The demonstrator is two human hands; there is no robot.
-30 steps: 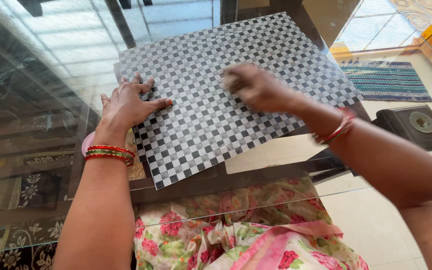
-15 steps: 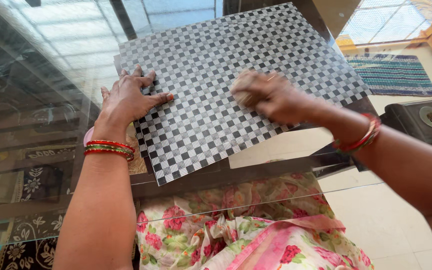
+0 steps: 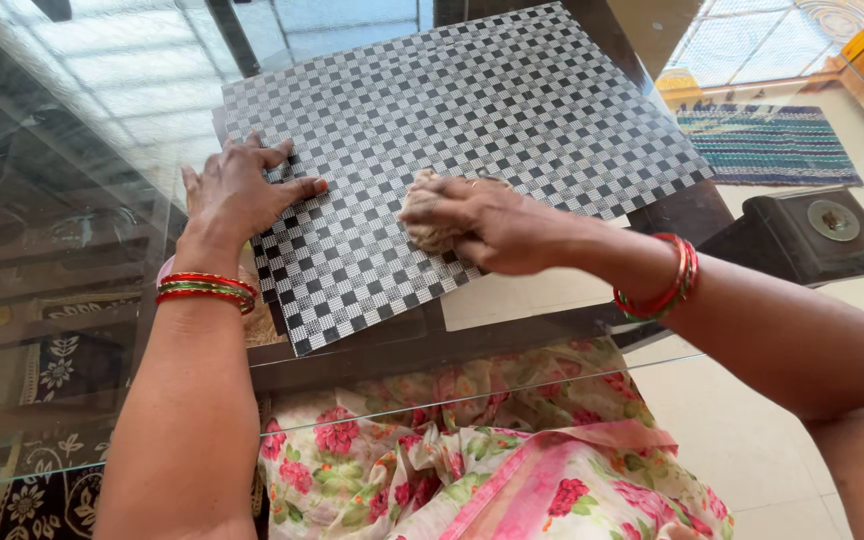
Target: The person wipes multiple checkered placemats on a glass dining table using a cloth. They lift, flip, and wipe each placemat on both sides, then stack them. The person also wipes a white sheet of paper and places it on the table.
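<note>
Glass table, checkered mat, tiled floor, striped rug.

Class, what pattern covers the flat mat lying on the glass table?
A black-and-white woven checkerboard mat, clearest in the head view.

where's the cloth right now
In the head view, the cloth is bunched under the right hand, pressed on the checkered mat near its front edge, right of the left hand lying flat on the mat.
</note>
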